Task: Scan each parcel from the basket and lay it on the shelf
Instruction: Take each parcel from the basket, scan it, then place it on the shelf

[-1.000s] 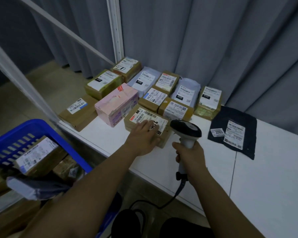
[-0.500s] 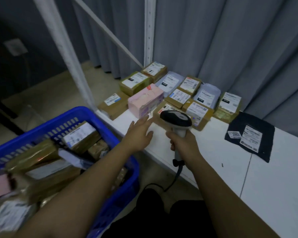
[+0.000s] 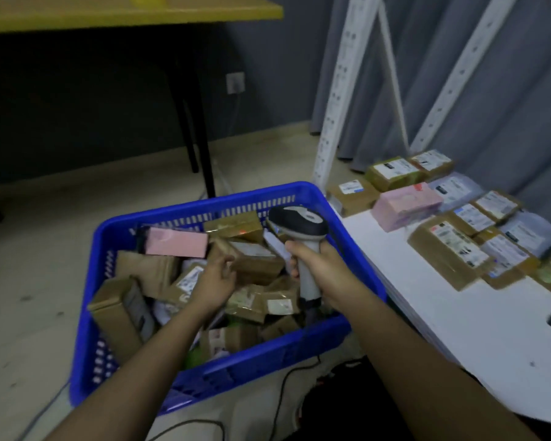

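A blue plastic basket with slotted walls [image 3: 185, 214] stands on the pale floor beside the white shelf board [image 3: 452, 316], its right rim just beside the board's left edge, and it is heaped with brown cardboard parcels [image 3: 255, 265] lying at all angles, with a flat pink box [image 3: 176, 242] near its far left corner. The left hand [image 3: 215, 283] hangs over the middle of the heap with its fingers loosely curled and apart, holding nothing; whether the fingertips touch the brown parcel just beyond them is hard to tell. The right hand [image 3: 323, 270] is wrapped tightly round the grey handle of a handheld barcode scanner with a black head [image 3: 299, 222], held upright over the basket's right side, its head toward the far rim. On the shelf board, toward its far left corner, scanned parcels lie close together in rows: brown boxes with white labels [image 3: 449, 246], a pink rectangular box [image 3: 406, 203] and grey plastic mailers [image 3: 455, 189]. A black cable [image 3: 280, 402] trails on the floor before the basket's near wall.
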### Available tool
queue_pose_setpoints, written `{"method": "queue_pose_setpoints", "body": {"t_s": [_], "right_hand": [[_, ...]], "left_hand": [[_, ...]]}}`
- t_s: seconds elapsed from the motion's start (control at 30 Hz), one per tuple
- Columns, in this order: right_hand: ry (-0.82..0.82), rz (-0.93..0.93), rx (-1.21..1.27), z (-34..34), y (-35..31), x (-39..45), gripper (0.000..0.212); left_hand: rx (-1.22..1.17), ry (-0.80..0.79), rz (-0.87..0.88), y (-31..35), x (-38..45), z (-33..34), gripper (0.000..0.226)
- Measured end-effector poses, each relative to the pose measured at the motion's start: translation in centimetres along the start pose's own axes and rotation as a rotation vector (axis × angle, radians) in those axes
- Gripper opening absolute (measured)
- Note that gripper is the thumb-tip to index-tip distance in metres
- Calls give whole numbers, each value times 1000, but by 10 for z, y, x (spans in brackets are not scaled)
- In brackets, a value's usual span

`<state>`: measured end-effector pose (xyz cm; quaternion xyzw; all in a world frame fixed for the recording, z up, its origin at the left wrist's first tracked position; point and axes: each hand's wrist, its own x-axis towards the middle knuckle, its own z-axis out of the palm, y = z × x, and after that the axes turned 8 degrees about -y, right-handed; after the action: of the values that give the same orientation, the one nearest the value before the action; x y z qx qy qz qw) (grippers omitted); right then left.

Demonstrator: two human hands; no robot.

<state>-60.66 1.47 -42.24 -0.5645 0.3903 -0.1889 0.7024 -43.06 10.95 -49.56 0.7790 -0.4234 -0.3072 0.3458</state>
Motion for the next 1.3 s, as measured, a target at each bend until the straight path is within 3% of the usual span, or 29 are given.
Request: {"method": "queue_pose_setpoints", "body": {"t_s": [0.2,0.3,0.47,0.6,0.77,0.97,1.03,1.13,1.3], "right_hand": [[42,93,-7,44,29,10,28],[137,131,27,37,40,15,31],[304,103,77,0,49,18,30],[399,136,107,-22,57,10,18],[458,154,186,-32,67,13,17],[517,128,281,-41,72,21,23],[537,136,276,-40,71,22,21],[527,138,235,-37,72,21,13],[461,121,195,-27,66,9,14]], "left_hand": [[14,-53,-27,-48,-6,-13,19],[34,-158,-41,-56,0,1,30],[149,-316,157,-40,10,52,39],[285,-387,297,-24,24,98,57],[500,-475,31,-6,43,131,85],[771,-399,42,-7,44,141,60],[709,-389,69,-9,41,134,63],[419,-352,19,-16,30,111,69],[-351,-178,-226,-16,-2,63,25]]}}
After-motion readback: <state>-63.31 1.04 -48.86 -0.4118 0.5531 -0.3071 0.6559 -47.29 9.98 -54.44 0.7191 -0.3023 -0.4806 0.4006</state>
